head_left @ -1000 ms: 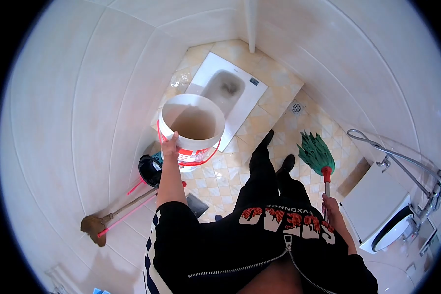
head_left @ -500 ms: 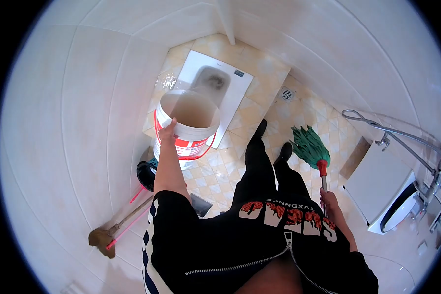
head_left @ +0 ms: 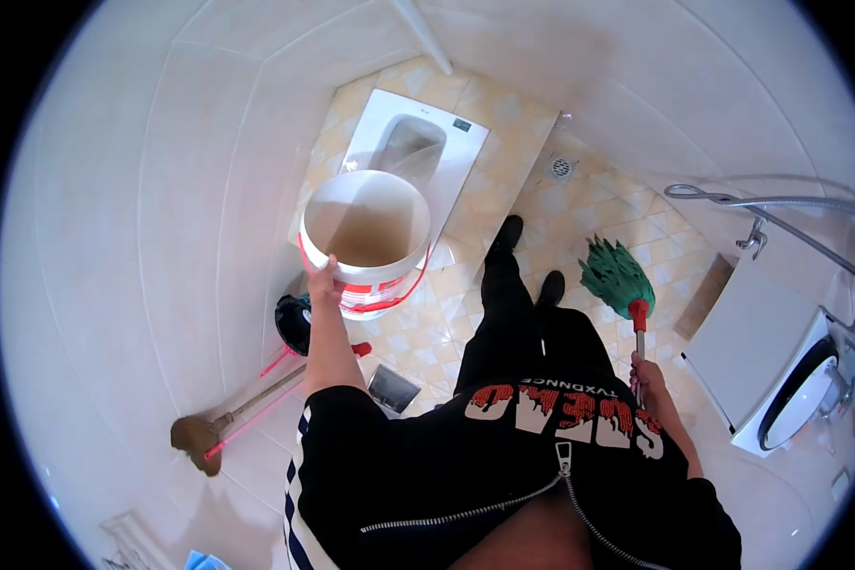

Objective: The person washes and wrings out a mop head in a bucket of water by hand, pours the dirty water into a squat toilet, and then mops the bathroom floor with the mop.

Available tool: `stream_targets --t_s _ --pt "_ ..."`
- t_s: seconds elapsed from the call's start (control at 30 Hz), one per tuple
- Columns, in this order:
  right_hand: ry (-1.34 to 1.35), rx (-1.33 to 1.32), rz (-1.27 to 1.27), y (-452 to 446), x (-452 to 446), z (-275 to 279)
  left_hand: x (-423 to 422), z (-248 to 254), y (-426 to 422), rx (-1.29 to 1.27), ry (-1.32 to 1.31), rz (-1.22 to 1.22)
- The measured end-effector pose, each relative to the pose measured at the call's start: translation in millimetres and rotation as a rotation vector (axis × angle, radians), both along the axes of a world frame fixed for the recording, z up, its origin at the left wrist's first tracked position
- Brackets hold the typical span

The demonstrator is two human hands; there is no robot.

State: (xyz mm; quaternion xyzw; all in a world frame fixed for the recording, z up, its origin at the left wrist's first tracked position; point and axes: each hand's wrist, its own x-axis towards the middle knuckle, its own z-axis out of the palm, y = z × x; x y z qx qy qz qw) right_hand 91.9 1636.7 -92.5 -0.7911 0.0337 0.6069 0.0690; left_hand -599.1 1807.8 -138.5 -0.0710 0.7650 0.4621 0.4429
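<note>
My left hand (head_left: 324,282) grips the near rim of a white bucket (head_left: 382,297) with a red handle, thumb over the rim. Murky brownish water (head_left: 369,236) stands inside it. The bucket is held just in front of a white squat toilet (head_left: 461,157), covering its near left part. Closed round the metal handle of a mop is my right hand (head_left: 645,374). The mop's green head (head_left: 617,276) points away from me, right of my feet; whether it touches the floor I cannot tell.
A floor drain (head_left: 560,168) lies beside the raised step. On the right are a washing machine (head_left: 765,342) and a shower hose (head_left: 779,201). A broom (head_left: 198,435), a pink stick (head_left: 256,416), a black container (head_left: 293,325) and a dark square item (head_left: 392,389) are on the left.
The bucket has shifted slightly, still in my left hand. A pale streak of water now shows in the toilet bowl. The view has shifted a little; the mop stays in my right hand.
</note>
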Motion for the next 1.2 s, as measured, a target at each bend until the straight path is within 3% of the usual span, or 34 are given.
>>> stream_targets --t_s 0.17,0.23,0.5,0.7,0.93,1.2 --pt "0.05 0.074 0.045 -32 42 -13 37 8 -57 0.025 -0.081 0.134" --pt "0.026 0.071 0.098 -44 61 -11 58 14 -79 -0.067 0.007 0.138" --pt "-0.122 0.055 0.215 -91 94 -5 85 -15 -164 -0.262 -0.06 0.151" --pt "-0.115 0.032 0.169 -112 83 1 98 -40 -200 -0.218 -0.168 0.244" --pt "0.032 0.028 -0.08 -127 51 12 75 -35 -174 -0.257 -0.143 0.22" --pt "-0.003 -0.06 -0.056 -122 4 22 18 -69 -101 -0.206 -0.032 0.113"
